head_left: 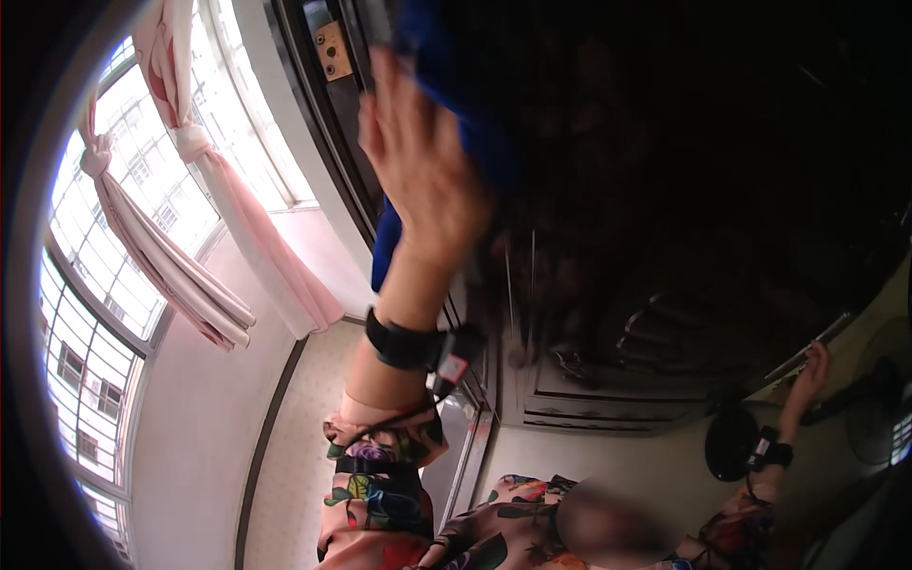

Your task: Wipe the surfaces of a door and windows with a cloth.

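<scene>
My left hand (431,164), blurred, lies nearly flat with its fingers extended over a blue cloth (491,146). It presses the cloth to a glossy dark panel (677,178), which looks like a door. Part of the cloth is hidden under the hand and wrist. Farther off at the lower right, my right hand (811,374) is at the panel's edge beside a pale metal strip (809,345). Its fingers look bent, but whether they grip the edge or only touch it is unclear. Both wrists carry black straps with small devices.
A brass-coloured plate with screws (332,51) sits on the dark frame at the top left. Tied pink curtains (249,228) hang by barred windows (128,271). A dark round object (732,442) stands near my right forearm. Dim reflections show in the panel.
</scene>
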